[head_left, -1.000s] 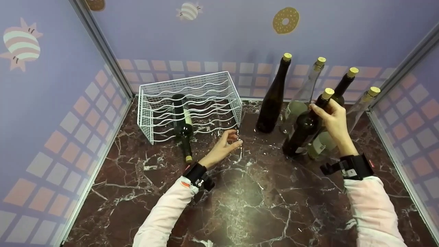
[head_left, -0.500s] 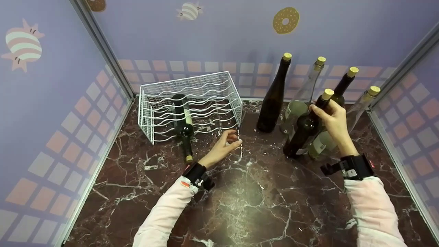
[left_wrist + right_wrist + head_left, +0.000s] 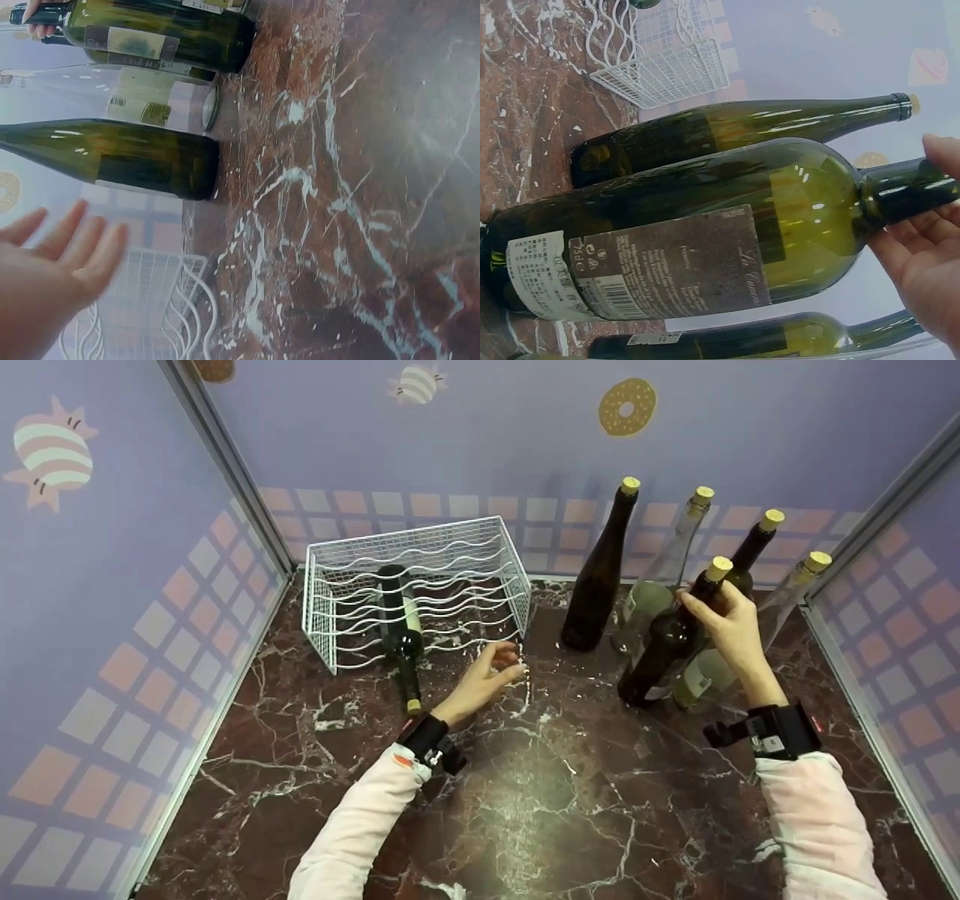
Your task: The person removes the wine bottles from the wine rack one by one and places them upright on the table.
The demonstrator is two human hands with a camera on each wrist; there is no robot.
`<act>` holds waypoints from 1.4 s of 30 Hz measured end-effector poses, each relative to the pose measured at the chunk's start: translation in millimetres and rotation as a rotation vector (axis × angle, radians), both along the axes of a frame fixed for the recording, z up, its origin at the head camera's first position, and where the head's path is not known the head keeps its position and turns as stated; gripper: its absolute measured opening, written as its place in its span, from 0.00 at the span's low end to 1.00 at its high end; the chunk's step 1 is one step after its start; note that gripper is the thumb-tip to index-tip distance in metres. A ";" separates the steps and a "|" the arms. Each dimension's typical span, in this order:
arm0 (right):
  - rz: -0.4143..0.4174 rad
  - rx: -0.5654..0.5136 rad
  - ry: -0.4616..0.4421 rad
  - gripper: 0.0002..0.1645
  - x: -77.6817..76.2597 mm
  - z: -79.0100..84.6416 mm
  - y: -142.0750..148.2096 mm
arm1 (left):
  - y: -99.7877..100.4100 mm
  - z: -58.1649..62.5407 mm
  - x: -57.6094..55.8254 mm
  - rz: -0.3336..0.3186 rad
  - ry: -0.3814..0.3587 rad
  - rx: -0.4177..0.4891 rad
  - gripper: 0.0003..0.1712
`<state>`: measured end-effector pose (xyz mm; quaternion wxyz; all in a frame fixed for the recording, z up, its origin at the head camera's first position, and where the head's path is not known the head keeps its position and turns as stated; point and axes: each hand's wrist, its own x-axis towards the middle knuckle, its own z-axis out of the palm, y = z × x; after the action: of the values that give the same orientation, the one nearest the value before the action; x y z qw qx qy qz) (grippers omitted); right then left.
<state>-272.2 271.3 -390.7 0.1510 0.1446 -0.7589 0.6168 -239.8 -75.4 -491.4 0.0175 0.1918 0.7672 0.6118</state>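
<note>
My right hand [image 3: 727, 619] grips the neck of a dark wine bottle [image 3: 664, 652], thumb and fingers curled around it just under the cork. That bottle stands upright at the front of a group; its brown label [image 3: 675, 262] faces the right wrist view. Near the front right corner of the white wire rack [image 3: 319, 622], my left hand [image 3: 484, 682] hovers with relaxed fingers and holds nothing. One dark corked bottle [image 3: 409, 649] lies in the rack, its neck pointing toward me.
Behind the gripped bottle stand a tall dark bottle [image 3: 596, 585], a clear bottle [image 3: 652, 585], another dark bottle [image 3: 754, 544] and a clear bottle [image 3: 784, 600] at the right. Printed walls enclose the marble surface [image 3: 525, 810] at the back and both sides.
The left hand has shifted very slightly left. The right hand keeps its grip on the wine bottle's neck, and the bottles and rack stay where they were.
</note>
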 end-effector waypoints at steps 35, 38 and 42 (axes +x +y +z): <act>-0.246 0.033 0.412 0.27 26.0 36.7 -17.1 | -177.3 35.6 -38.4 1.063 0.200 -0.460 0.19; -0.268 0.003 0.562 0.22 32.1 39.1 -26.1 | -189.8 32.1 -41.3 1.103 0.119 -0.501 0.24; -0.244 -0.049 0.683 0.15 39.0 39.3 -43.3 | -201.7 25.2 -45.4 1.083 0.003 -0.515 0.30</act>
<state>-233.2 228.0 -351.4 0.4718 0.2472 -0.6612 0.5284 -285.2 -277.1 -466.2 -0.2520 -0.2360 0.8794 0.3278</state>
